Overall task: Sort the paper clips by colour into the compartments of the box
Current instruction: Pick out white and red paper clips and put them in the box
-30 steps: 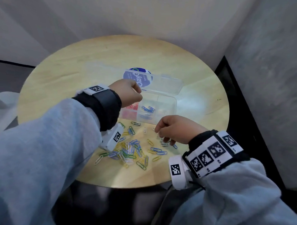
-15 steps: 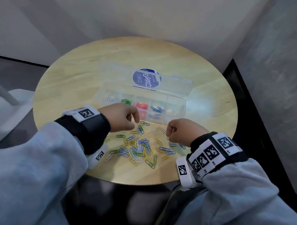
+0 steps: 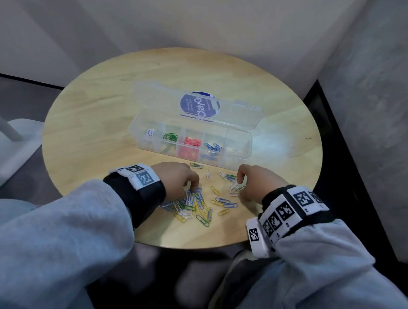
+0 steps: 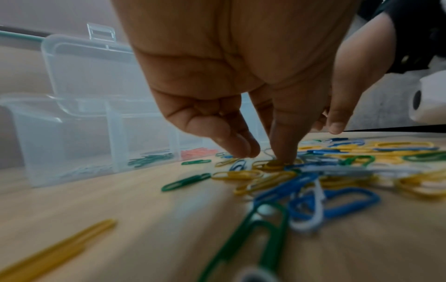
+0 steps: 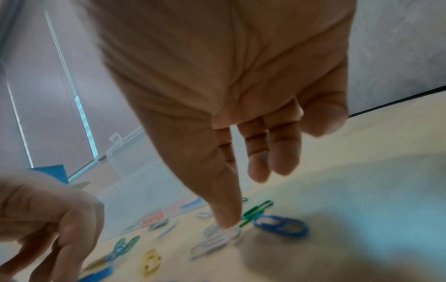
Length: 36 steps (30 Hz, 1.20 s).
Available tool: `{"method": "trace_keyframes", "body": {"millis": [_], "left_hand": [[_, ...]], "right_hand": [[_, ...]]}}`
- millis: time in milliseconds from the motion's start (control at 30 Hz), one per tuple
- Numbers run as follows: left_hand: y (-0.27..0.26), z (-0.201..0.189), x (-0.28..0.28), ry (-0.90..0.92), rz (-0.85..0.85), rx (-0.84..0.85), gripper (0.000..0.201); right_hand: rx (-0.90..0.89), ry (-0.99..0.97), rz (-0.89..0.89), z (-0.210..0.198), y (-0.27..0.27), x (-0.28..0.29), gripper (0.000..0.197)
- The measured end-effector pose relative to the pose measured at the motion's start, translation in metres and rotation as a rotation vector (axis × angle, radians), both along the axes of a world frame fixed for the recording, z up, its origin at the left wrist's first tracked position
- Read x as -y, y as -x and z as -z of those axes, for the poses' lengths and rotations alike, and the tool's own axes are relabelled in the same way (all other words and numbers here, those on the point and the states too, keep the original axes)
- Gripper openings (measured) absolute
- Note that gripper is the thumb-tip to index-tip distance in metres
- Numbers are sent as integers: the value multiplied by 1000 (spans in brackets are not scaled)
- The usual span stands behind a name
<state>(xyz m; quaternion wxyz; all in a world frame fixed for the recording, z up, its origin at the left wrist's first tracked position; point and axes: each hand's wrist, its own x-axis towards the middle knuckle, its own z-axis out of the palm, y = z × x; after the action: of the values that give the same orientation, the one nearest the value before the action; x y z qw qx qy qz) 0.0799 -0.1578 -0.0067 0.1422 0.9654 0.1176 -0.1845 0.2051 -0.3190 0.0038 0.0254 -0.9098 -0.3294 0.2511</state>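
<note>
The clear box (image 3: 242, 142) stands with its lid (image 3: 235, 116) open at mid-table. From the left, its compartments hold white clips (image 3: 149, 132), green clips (image 3: 170, 137), red clips (image 3: 192, 141) and blue clips (image 3: 213, 146). A mixed pile of clips (image 3: 196, 206) lies near the front edge. My left hand (image 3: 193, 187) reaches down into the pile, and a fingertip (image 4: 281, 154) presses a yellow clip (image 4: 270, 165). My right hand (image 3: 238, 185) is beside it, with one fingertip (image 5: 225, 219) on a few white clips (image 5: 217, 238). Neither hand grips anything.
The round wooden table (image 3: 101, 126) sits in a corner between two walls. A white object (image 3: 14, 134) stands on the floor at the left. A dark gap (image 3: 338, 160) runs along the right. Loose clips (image 3: 223, 176) lie between the box and the hands.
My left hand has come back from over the box down to the pile. The right hand has stayed over the clips at the right. The whole box is now in view.
</note>
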Motion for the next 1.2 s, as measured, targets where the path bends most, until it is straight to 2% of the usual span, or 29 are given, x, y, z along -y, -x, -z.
{"method": "trace_keyframes", "body": {"millis": [300, 500, 700, 900, 1067, 1200], "left_hand": [[4, 3, -2, -29, -22, -18, 20], [4, 1, -3, 7, -2, 3, 29], [1, 5, -3, -12, 25, 12, 20], [-1, 9, -1, -41, 54, 0, 18], [0, 10, 0, -86, 55, -7, 16], [1, 10, 0, -101, 74, -27, 10]], "right_hand": [[32, 29, -28, 8, 0, -1, 14], [27, 2, -58, 15, -2, -6, 28], [48, -19, -78, 18, -4, -7, 19], [31, -24, -96, 18, -3, -8, 19], [9, 56, -95, 11, 2, -10, 14], [-14, 122, -78, 7, 6, -11, 23]]}}
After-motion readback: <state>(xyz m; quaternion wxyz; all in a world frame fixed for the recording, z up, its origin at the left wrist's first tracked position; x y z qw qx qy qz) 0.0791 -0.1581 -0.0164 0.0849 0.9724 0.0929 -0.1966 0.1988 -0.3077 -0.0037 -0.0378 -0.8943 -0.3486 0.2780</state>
